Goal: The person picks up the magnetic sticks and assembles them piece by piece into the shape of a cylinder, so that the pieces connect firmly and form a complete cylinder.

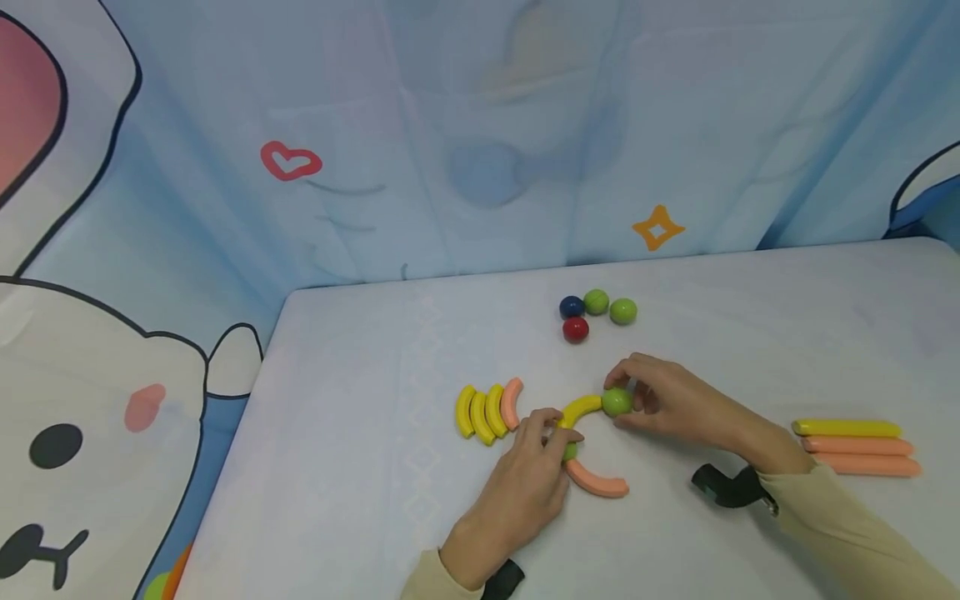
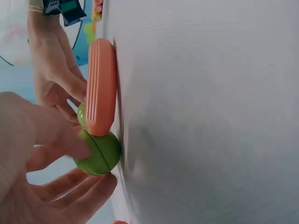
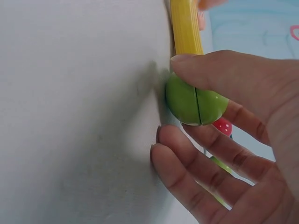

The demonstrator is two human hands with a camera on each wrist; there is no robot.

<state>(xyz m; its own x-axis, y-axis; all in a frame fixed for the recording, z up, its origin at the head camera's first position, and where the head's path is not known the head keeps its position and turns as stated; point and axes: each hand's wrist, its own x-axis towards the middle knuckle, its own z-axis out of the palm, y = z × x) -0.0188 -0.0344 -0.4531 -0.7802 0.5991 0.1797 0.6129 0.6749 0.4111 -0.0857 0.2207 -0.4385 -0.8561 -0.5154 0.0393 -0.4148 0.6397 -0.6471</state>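
My left hand (image 1: 528, 471) pinches a green ball (image 1: 570, 452) between thumb and fingers. A curved orange bar (image 1: 597, 483) with ribbed sides runs from that ball toward the right. On the ball's far side a curved yellow bar (image 1: 581, 407) arcs over to a second green ball (image 1: 617, 402), so bars and balls form an open C on the table. My right hand (image 1: 667, 402) holds this second ball; in the right wrist view the thumb lies on the ball (image 3: 187, 100) beside the yellow bar (image 3: 186, 30). Left fingers partly cover the yellow bar's near end.
Several short curved bars, yellow (image 1: 478, 414) and orange (image 1: 511, 403), lie left of the hands. Toward the back sit a blue ball (image 1: 572, 307), a red ball (image 1: 576, 330) and two green balls (image 1: 622, 312). Straight bars, yellow (image 1: 847, 428) and orange (image 1: 862, 465), lie at the right.
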